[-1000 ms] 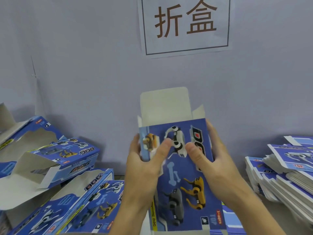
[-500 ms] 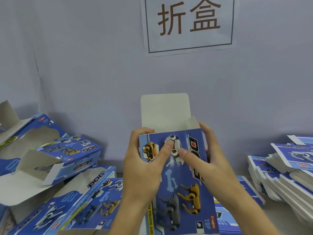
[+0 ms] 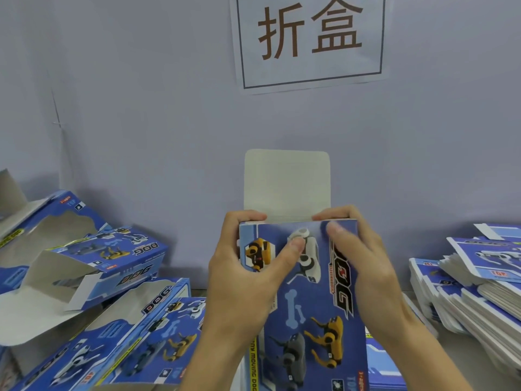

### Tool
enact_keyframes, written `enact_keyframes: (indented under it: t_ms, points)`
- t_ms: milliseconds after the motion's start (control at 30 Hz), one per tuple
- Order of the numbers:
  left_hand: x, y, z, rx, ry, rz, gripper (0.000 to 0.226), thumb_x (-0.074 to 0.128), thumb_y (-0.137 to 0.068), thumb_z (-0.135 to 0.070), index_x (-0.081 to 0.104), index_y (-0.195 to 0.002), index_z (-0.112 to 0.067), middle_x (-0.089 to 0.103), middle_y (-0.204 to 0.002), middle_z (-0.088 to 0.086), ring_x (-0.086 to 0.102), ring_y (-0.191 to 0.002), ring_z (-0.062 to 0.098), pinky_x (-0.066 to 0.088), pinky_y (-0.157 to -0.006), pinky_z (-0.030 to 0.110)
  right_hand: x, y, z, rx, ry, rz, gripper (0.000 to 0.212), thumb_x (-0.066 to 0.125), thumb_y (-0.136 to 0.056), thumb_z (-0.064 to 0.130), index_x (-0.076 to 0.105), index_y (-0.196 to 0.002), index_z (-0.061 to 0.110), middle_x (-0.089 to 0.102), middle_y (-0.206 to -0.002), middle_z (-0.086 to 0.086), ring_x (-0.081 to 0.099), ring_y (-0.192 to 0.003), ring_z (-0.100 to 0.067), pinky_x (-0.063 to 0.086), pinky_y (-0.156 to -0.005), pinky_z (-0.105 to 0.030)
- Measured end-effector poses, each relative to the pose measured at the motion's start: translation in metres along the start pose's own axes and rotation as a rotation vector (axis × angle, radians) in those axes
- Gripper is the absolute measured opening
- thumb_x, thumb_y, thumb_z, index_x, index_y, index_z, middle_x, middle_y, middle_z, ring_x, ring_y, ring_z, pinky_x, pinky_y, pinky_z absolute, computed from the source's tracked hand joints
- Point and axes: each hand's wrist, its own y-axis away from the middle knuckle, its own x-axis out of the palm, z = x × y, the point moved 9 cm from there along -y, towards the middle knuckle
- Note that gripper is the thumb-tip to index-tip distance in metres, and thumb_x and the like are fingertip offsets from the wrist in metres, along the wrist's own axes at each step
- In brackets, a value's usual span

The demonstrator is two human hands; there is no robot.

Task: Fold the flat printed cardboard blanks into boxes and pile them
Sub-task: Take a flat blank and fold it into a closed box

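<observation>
The left hand (image 3: 245,280) and right hand (image 3: 363,263) both grip one blue box (image 3: 307,309) held up in the middle, its top flap (image 3: 287,183) not yet shut and its inside hidden, while some folded boxes (image 3: 112,306) lie piled on the left and many flat blanks (image 3: 473,280) wait stacked on the right.

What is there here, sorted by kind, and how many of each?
Box held in both hands: 1
Folded boxes piled at the left: at least 3, some cut off by the frame
Stacks of flat blanks at the right: 2
Wall sign: 1
Total: at least 7
</observation>
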Motion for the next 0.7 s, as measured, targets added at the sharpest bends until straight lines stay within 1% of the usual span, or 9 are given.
enact_keyframes:
  t_ms: [67,133,200,300,400,500,533,600,700]
  points:
    - [0.001,0.001,-0.002,-0.017,0.052,-0.001,0.043,0.071,-0.074,-0.060,0.057,-0.098,-0.028,0.062,-0.064,0.001,0.068,-0.064,0.013,0.058,-0.058,0.025,-0.001,-0.001,0.000,0.025,0.022,-0.013,0.040,0.042,-0.091,0.051,0.062,-0.102,0.017,0.071,-0.083,-0.011,0.072,-0.074,-0.026,0.059,-0.061,-0.035]
    - [-0.002,0.002,-0.006,-0.013,0.071,-0.049,0.049,0.054,-0.084,-0.065,0.057,-0.095,-0.017,0.047,-0.056,-0.007,0.050,-0.056,0.005,0.048,-0.053,0.015,-0.003,-0.003,0.002,0.032,0.061,-0.041,0.046,0.043,-0.093,0.059,0.062,-0.098,0.018,0.069,-0.077,-0.013,0.070,-0.066,-0.026,0.056,-0.055,-0.032]
    - [-0.005,0.001,-0.009,-0.012,0.036,-0.091,0.039,0.046,-0.095,-0.050,0.053,-0.082,-0.015,0.039,-0.053,-0.007,0.040,-0.052,0.003,0.039,-0.049,0.015,0.000,-0.005,0.005,0.022,0.100,-0.035,0.040,0.047,-0.093,0.053,0.061,-0.095,0.016,0.064,-0.068,-0.012,0.065,-0.057,-0.025,0.050,-0.049,-0.027]
    - [-0.011,-0.002,-0.005,-0.059,0.031,-0.113,0.027,0.043,-0.100,-0.016,0.051,-0.074,-0.014,0.037,-0.058,0.010,0.040,-0.056,0.019,0.035,-0.052,0.028,0.004,-0.005,0.003,0.055,0.069,-0.007,0.026,0.045,-0.084,0.040,0.058,-0.098,0.023,0.060,-0.060,0.000,0.060,-0.050,-0.011,0.046,-0.044,-0.021]
    - [-0.015,-0.002,0.003,-0.121,0.120,-0.144,0.021,0.041,-0.096,-0.014,0.057,-0.091,-0.027,0.042,-0.059,0.001,0.042,-0.056,0.022,0.037,-0.045,0.031,0.001,-0.005,-0.003,0.117,0.012,-0.033,0.037,0.047,-0.077,0.039,0.049,-0.114,0.047,0.064,-0.075,-0.005,0.064,-0.058,-0.020,0.051,-0.050,-0.031]
    - [-0.014,-0.003,0.005,-0.170,0.189,-0.141,0.043,0.050,-0.084,-0.028,0.052,-0.120,-0.051,0.046,-0.065,-0.002,0.041,-0.055,0.016,0.038,-0.044,0.024,0.004,-0.004,-0.002,0.133,0.009,-0.019,0.049,0.044,-0.075,0.040,0.051,-0.120,0.057,0.066,-0.083,-0.012,0.064,-0.068,-0.030,0.054,-0.062,-0.044]
    - [-0.012,-0.004,0.005,-0.175,0.193,-0.120,0.048,0.049,-0.078,-0.032,0.054,-0.120,-0.054,0.047,-0.067,-0.001,0.040,-0.056,0.017,0.039,-0.046,0.025,0.006,-0.003,-0.001,0.131,-0.001,-0.010,0.045,0.043,-0.076,0.039,0.055,-0.115,0.057,0.065,-0.087,-0.020,0.063,-0.069,-0.032,0.053,-0.063,-0.045]
    - [-0.012,-0.004,0.003,-0.163,0.213,-0.111,0.040,0.046,-0.072,-0.032,0.061,-0.104,-0.052,0.048,-0.072,0.005,0.042,-0.055,0.018,0.040,-0.048,0.032,0.008,-0.001,0.001,0.132,-0.040,-0.014,0.035,0.043,-0.076,0.036,0.060,-0.105,0.047,0.055,-0.085,-0.033,0.056,-0.064,-0.033,0.049,-0.059,-0.044]
    - [-0.019,-0.002,-0.004,-0.078,0.235,-0.181,0.017,0.046,-0.078,-0.033,0.061,-0.086,-0.030,0.060,-0.086,0.013,0.053,-0.065,0.027,0.045,-0.058,0.047,0.005,-0.004,0.003,0.082,-0.153,-0.058,0.023,0.045,-0.076,0.030,0.059,-0.093,0.022,0.056,-0.079,-0.025,0.056,-0.066,-0.031,0.046,-0.060,-0.039]
